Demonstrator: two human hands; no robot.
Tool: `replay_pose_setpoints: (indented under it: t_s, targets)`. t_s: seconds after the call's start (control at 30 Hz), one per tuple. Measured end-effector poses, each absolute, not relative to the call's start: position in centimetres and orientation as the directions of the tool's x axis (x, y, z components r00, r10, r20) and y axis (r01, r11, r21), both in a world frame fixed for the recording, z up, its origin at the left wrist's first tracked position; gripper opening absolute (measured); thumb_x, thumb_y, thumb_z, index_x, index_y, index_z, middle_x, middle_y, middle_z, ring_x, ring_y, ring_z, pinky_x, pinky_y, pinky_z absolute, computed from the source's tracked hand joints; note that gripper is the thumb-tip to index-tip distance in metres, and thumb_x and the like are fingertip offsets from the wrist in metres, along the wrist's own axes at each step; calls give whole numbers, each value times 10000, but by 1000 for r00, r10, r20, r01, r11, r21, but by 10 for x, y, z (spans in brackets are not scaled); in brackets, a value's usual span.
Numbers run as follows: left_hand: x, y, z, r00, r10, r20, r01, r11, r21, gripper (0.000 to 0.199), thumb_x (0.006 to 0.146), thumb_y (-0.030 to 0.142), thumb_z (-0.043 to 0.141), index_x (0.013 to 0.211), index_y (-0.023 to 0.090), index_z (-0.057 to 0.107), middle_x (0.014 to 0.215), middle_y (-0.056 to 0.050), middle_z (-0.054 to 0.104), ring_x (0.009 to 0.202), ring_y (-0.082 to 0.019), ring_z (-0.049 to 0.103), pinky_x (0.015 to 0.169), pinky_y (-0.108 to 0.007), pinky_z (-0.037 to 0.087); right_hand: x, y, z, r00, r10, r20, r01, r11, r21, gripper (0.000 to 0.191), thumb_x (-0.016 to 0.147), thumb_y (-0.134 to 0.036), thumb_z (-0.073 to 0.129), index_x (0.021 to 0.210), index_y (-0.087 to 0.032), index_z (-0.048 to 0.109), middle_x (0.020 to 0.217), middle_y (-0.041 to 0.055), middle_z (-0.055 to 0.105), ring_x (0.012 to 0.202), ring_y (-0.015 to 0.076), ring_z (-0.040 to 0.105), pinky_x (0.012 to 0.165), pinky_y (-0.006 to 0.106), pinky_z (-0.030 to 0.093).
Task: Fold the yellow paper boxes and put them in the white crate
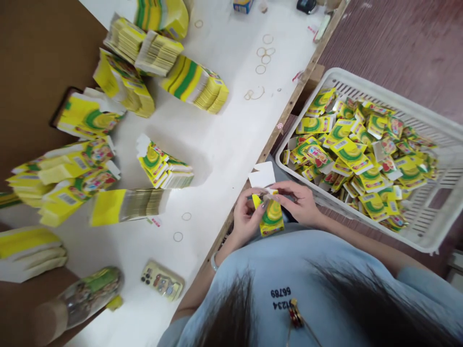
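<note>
Close to my body, at the table's edge, both hands hold one small yellow and green carton (pixel 272 219). My left hand (pixel 248 215) has its fingers closed on the carton's left side, thumb on the front. My right hand (pixel 297 201) pinches the carton's upper edge from the right. White flaps (pixel 262 176) stick up above the fingers. To the right of my hands, a white basket (pixel 334 76) holds several folded yellow cartons (pixel 349 152). A fanned stack of flat cartons (pixel 164 168) stands on the white table (pixel 224 144) to the left.
More carton stacks (pixel 195 84) stand along the table's far left side. Rubber bands (pixel 265 59) lie scattered on it. A phone (pixel 162 280) and a jar (pixel 90 294) are at the lower left. The wooden table edge (pixel 289 113) runs diagonally beside the basket.
</note>
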State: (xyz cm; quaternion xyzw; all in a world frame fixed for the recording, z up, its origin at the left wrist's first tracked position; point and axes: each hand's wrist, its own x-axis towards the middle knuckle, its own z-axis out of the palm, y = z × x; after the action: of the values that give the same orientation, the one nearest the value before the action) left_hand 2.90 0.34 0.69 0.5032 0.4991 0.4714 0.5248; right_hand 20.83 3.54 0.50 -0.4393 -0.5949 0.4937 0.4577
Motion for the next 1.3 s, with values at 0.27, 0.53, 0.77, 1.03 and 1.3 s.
replay_pose_setpoints:
  t_s: [0.27, 0.53, 0.77, 1.03, 1.3]
  targets:
    - [36, 11, -3, -6, 996, 85, 29, -85, 996, 458, 1022, 495, 574, 1426, 289, 510, 840, 7, 712, 685, -129, 662, 677, -264, 547, 217, 40, 3, -183, 939, 292, 202, 327, -923, 251, 1033, -409, 557, 1164, -257, 707, 1047, 86, 783, 928, 213, 761, 853, 369, 634]
    - [28, 11, 7, 59, 997, 53, 127, -60, 990, 416, 1023, 549, 520, 1159, 250, 775, 1118, -113, 793, 955, -238, 760, 785, -355, 622, 239, 40, -3, -476, 789, 389, 68, 474, -878, 557, 893, -552, 749, 1348, -242, 664, 1374, 164, 694, 1228, 298, 711, 1005, 465, 624]
    - [29, 11, 14, 49, 998, 29, 213, -39, 976, 355, 998, 471, 608, 1197, 234, 783, 1002, -93, 803, 826, -187, 737, 782, -326, 613, 227, 35, 20, -574, 796, -194, -16, -247, -969, 463, 906, -271, 709, 1337, -247, 541, 1155, 53, 735, 953, 185, 762, 721, 280, 640]
    - [30, 5, 5, 9, 992, 122, 256, -121, 959, 373, 1066, 405, 493, 1320, 246, 715, 1311, -111, 747, 1180, -233, 717, 1017, -368, 572, 235, 48, 21, -641, 729, -241, -98, -389, -916, 488, 850, -327, 787, 1303, -250, 624, 1176, 47, 736, 940, 176, 740, 776, 311, 632]
    - [40, 27, -5, 74, 992, 102, 208, -116, 971, 447, 1092, 412, 409, 1507, 285, 515, 1033, -74, 702, 817, -160, 661, 751, -303, 571, 250, 44, -2, -301, 925, -232, -54, -259, -964, 417, 946, -560, 645, 1222, -252, 704, 1090, 62, 754, 898, 203, 713, 773, 352, 611]
